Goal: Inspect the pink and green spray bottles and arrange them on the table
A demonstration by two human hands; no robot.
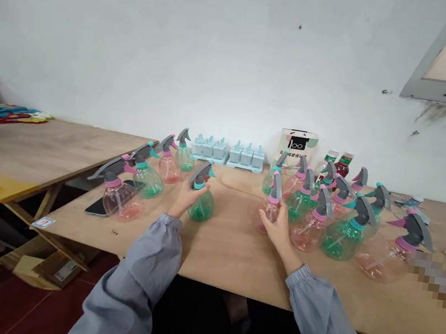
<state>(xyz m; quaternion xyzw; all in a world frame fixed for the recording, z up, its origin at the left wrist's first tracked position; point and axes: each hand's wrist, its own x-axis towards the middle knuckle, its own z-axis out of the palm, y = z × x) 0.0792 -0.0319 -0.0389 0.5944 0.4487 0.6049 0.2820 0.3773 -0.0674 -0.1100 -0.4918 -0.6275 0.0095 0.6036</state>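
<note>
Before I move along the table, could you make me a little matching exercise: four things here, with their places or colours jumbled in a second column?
Things:
1. Left fingers
2. Phone
3. Right fingers
4. Moulds

Places or colours:
A. On a pink bottle
B. Light blue, near the wall
C. On a green bottle
D. Dark, partly hidden by the front-left bottle

Pairs: 1-C, 2-D, 3-A, 4-B

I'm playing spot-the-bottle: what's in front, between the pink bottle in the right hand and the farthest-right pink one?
The head view shows a pink bottle, then a green bottle, between them in front; more bottles stand behind.
</note>
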